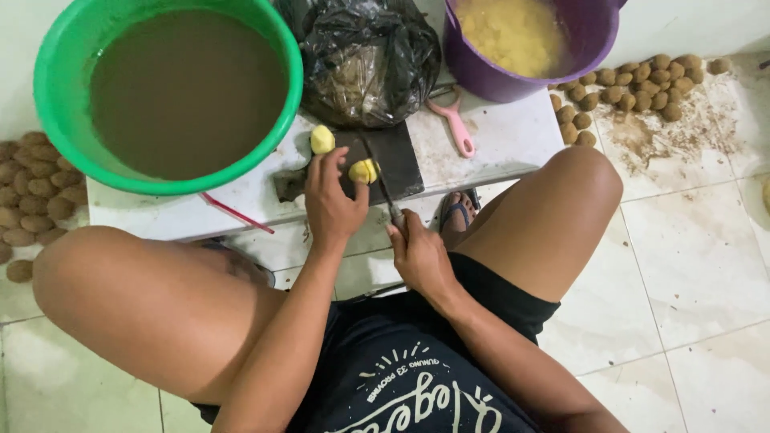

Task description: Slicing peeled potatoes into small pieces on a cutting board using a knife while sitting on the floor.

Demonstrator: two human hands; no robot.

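While a peeled, pale-yellow, smooth rounded potato is pinned by the fingertips of the left hand on a dark, flat rectangular cutting board, a thin-bladed knife is gripped in the closed right hand. The blade is laid just right of the potato, w/ the right hand near, below it. A 2nd peeled potato is seen at the board's upper-left edge. The board is carried on a low white desk, beside a pink plastic peeler. A glossy green plastic basin of muddy brown water, a crinkled black plastic bag & a purple plastic bucket are set behind. Rough brown unpeeled potatoes are heaped on the tiled floor.
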